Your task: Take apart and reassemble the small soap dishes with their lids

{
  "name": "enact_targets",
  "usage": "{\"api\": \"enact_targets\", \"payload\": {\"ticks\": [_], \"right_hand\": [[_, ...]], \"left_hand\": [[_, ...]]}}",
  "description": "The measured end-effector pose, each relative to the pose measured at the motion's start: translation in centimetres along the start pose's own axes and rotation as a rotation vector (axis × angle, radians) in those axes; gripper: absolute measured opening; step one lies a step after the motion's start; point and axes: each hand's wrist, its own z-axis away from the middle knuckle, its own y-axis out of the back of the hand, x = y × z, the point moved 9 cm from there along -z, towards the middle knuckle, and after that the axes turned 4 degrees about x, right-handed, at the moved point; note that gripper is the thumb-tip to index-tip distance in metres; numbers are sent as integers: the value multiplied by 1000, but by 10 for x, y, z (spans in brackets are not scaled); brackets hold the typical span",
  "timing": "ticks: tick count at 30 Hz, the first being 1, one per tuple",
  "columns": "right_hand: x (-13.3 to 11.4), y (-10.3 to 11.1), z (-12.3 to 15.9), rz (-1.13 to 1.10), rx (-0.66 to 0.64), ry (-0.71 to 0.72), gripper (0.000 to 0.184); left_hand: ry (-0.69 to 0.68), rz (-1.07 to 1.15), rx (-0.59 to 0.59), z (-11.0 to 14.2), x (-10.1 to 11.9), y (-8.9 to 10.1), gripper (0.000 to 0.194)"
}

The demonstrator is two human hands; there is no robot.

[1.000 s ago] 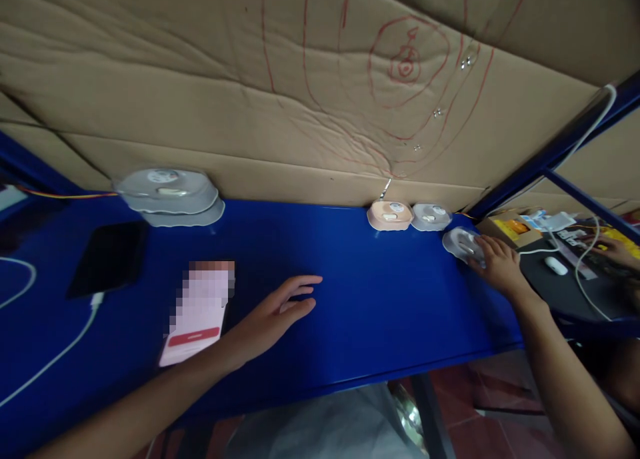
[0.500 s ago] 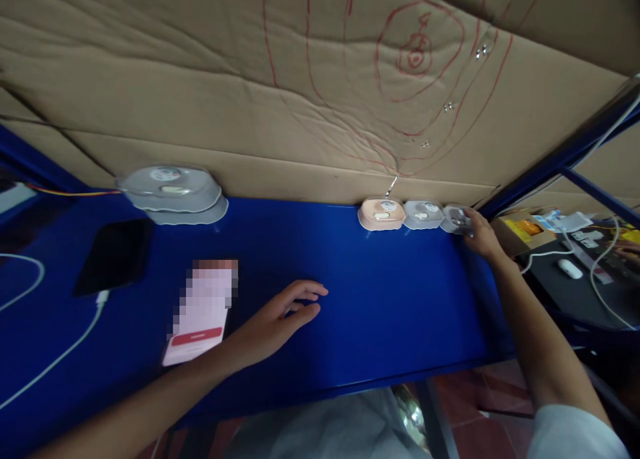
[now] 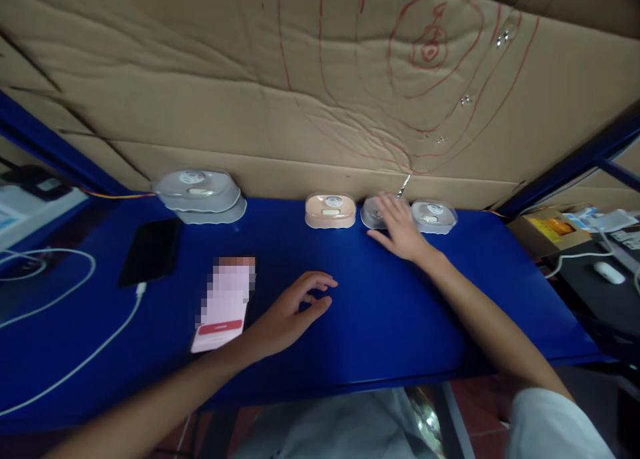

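My right hand (image 3: 397, 229) reaches to the back of the blue table. Its fingers are stretched over a grey oval box (image 3: 371, 214) with a clear lid, partly hiding it; the thumb points left in front of it. Whether the palm touches the lid, I cannot tell. Left of that box stands a peach-coloured box (image 3: 330, 212), and on its right another grey box (image 3: 434, 218), both with a white clasp and round sticker. My left hand (image 3: 303, 309) is held over the table with fingers apart and loosely curved, nothing in it. A phone with a lit, blurred screen (image 3: 225, 306) lies beside the left forearm.
Two stacked grey boxes (image 3: 200, 192) stand at the back left. A dark phone (image 3: 150, 252) lies there with a white cable (image 3: 133, 319). A cardboard wall (image 3: 200, 106) with red drawing closes the back. At right are an open carton (image 3: 550, 232) and a white mouse (image 3: 609, 272).
My right hand has moved left from the far-right grey box to the middle of the row. The peach-coloured box now sits farther left. The view has shifted slightly; my left hand keeps its pose.
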Motion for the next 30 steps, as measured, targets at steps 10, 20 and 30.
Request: {"api": "enact_targets", "payload": {"ticks": [10, 20, 30], "right_hand": [[-92, -7, 6, -443, 22, 177, 45], [-71, 14, 33, -697, 190, -22, 38], [-50, 0, 35, -728, 200, -144, 33]], "left_hand": [[-279, -413, 280, 3, 22, 26, 64], [-240, -489, 119, 2, 7, 10, 77], [-316, -663, 126, 8, 16, 5, 56]]}}
